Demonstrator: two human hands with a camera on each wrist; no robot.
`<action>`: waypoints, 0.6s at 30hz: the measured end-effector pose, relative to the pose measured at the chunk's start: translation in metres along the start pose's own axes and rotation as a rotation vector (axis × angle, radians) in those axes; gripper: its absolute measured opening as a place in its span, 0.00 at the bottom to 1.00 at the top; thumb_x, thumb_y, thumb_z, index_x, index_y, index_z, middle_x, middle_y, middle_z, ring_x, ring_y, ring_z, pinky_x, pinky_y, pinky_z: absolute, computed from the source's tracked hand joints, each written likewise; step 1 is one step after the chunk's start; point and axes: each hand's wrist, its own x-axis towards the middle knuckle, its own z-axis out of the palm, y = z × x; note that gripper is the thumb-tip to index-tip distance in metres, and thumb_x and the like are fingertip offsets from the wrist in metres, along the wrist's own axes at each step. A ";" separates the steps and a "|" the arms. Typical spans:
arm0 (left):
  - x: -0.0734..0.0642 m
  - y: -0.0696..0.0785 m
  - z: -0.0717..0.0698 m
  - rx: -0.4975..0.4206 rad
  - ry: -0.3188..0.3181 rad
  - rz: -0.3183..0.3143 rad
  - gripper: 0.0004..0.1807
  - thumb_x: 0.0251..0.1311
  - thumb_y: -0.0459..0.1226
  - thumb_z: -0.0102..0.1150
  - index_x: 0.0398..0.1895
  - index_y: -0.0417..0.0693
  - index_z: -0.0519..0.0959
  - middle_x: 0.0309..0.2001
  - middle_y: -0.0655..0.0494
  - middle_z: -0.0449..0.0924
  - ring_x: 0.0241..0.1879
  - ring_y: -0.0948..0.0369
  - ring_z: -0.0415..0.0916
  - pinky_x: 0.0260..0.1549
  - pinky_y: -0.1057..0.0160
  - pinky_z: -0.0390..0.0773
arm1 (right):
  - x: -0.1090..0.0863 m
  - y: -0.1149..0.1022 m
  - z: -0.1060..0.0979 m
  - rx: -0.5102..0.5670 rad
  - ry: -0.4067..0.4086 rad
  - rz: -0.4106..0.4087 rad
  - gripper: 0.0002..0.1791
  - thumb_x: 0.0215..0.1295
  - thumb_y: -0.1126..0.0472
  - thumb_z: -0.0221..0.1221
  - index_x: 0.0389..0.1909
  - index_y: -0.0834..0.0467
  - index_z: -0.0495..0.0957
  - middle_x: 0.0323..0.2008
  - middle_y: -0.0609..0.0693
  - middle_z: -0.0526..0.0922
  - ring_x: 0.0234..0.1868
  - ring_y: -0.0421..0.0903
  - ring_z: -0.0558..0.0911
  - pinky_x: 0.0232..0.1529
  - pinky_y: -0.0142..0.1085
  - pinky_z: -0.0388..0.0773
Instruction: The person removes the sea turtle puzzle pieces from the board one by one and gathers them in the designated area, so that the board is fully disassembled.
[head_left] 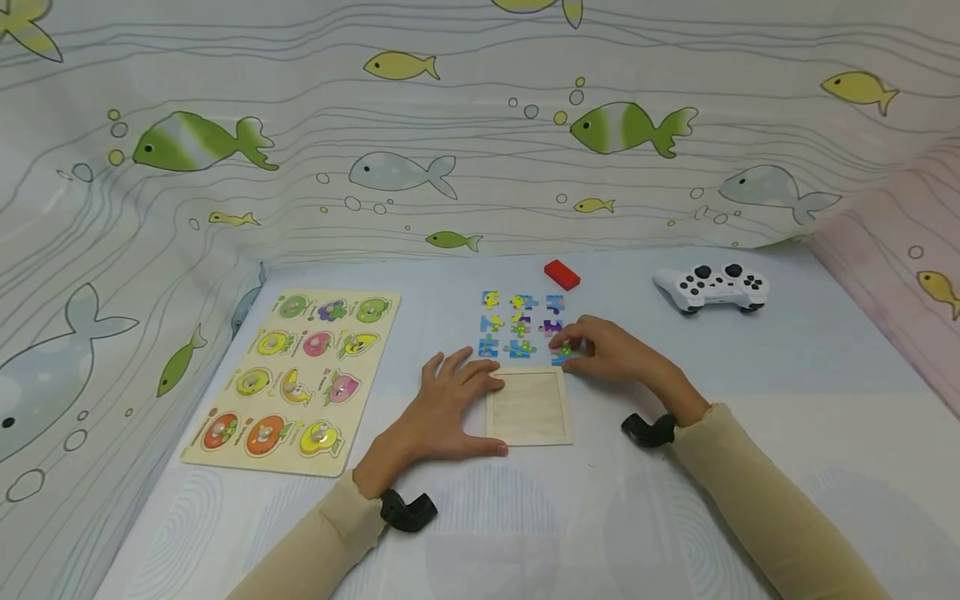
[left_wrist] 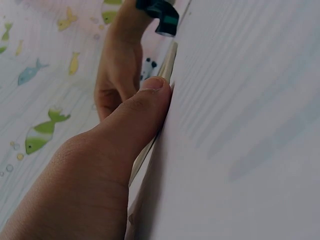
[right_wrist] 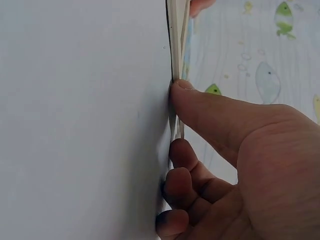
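Note:
A shallow square wooden puzzle frame point(head_left: 528, 408) lies on the table with a bare inside. My left hand point(head_left: 457, 408) rests at its left side, fingers spread, the thumb at the near left corner and fingertips on the far left part. In the left wrist view that thumb point(left_wrist: 135, 107) lies along the wooden edge. Beyond the frame, several colourful jigsaw pieces point(head_left: 519, 349) lie in loose rows. My right hand point(head_left: 611, 350) pinches the nearest right jigsaw piece point(head_left: 561, 356) between thumb and curled fingers. The right wrist view shows those fingertips low against the table, the piece hidden.
A wooden fruit peg board point(head_left: 288, 383) lies to the left. A red block point(head_left: 562, 275) is behind the pieces, and a white game controller point(head_left: 712, 287) sits at the back right. Fish-patterned cloth point(head_left: 480, 125) walls the table's back and sides.

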 end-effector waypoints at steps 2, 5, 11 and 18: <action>0.000 0.000 0.000 -0.004 -0.003 -0.002 0.46 0.45 0.73 0.64 0.66 0.63 0.73 0.73 0.60 0.67 0.79 0.44 0.52 0.71 0.31 0.45 | 0.001 0.000 0.000 0.000 -0.002 0.001 0.18 0.62 0.60 0.70 0.54 0.53 0.85 0.43 0.51 0.81 0.38 0.46 0.73 0.40 0.36 0.73; 0.000 -0.001 0.000 -0.006 -0.010 -0.002 0.46 0.45 0.74 0.63 0.65 0.63 0.73 0.73 0.61 0.66 0.79 0.44 0.51 0.71 0.31 0.45 | 0.001 0.001 -0.001 0.002 0.001 0.011 0.18 0.62 0.60 0.70 0.54 0.53 0.85 0.44 0.51 0.81 0.38 0.46 0.73 0.40 0.36 0.73; 0.001 -0.001 0.000 -0.016 -0.010 0.009 0.45 0.45 0.74 0.63 0.64 0.63 0.73 0.73 0.61 0.67 0.79 0.44 0.51 0.71 0.31 0.44 | 0.001 0.001 0.001 0.002 0.023 0.015 0.18 0.62 0.59 0.70 0.54 0.52 0.85 0.44 0.51 0.81 0.37 0.46 0.73 0.39 0.36 0.73; 0.000 0.000 -0.002 -0.025 -0.021 0.013 0.45 0.45 0.73 0.62 0.64 0.63 0.73 0.73 0.61 0.66 0.79 0.44 0.50 0.71 0.31 0.44 | 0.003 0.002 0.007 -0.015 0.059 0.016 0.17 0.62 0.59 0.70 0.52 0.52 0.85 0.41 0.51 0.81 0.38 0.46 0.73 0.40 0.36 0.73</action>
